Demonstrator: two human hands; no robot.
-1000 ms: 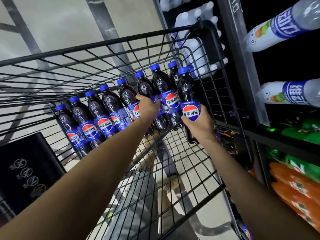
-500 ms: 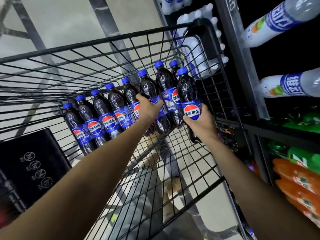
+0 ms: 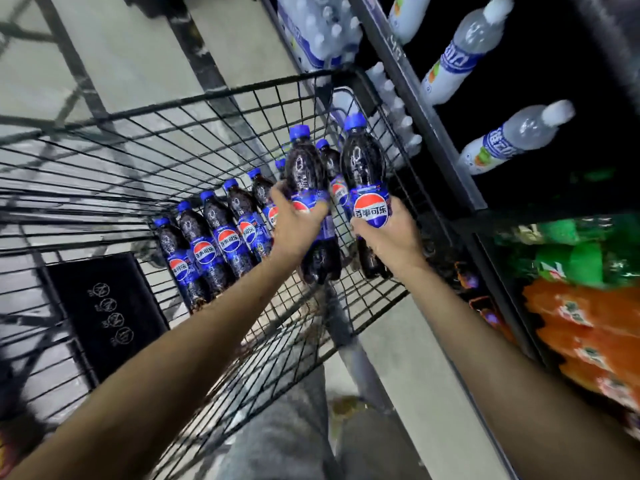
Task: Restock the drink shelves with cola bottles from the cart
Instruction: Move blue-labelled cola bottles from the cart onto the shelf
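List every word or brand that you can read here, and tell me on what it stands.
"百事可乐": label of the cola bottle in the right hand; also on the cart bottles.
Too blurred to read: blue labels of the clear bottles, labels of the orange bottles, round signs on the black panel.

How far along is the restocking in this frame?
Done: no cola shows on the shelves, only other drinks. In hand: the left hand grips one cola bottle, the right hand a second bottle, both over the cart. Left: shelving these, then the row of bottles in the cart.
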